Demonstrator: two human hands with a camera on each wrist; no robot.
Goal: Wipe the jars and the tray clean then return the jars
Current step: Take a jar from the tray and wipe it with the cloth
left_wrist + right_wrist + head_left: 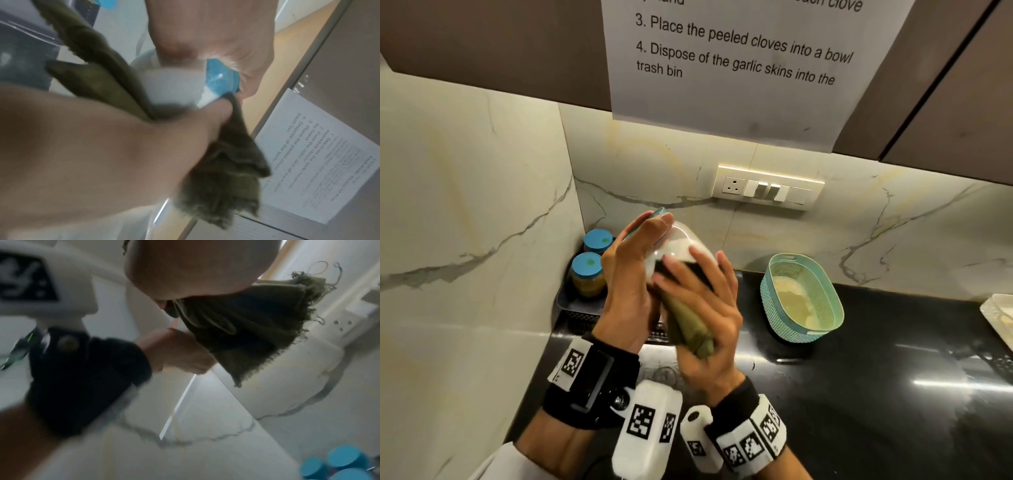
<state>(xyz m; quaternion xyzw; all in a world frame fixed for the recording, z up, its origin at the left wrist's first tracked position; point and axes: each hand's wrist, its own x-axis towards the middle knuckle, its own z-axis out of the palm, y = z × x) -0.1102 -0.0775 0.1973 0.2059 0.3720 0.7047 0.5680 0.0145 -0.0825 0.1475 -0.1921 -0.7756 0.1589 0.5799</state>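
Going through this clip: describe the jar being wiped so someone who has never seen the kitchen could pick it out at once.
Start at the marble corner left of the wall socket. In front of it the left hand holds a clear jar tilted in the air while the right hand presses an olive cloth against it. Unlike the two blue-lidded jars standing in the dark tray, it holds white contents.

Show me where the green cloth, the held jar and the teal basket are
green cloth point(690, 329): head view, folded part under the right hand.
held jar point(681, 240): head view, clear rounded side.
teal basket point(770, 301): head view, outer left wall.
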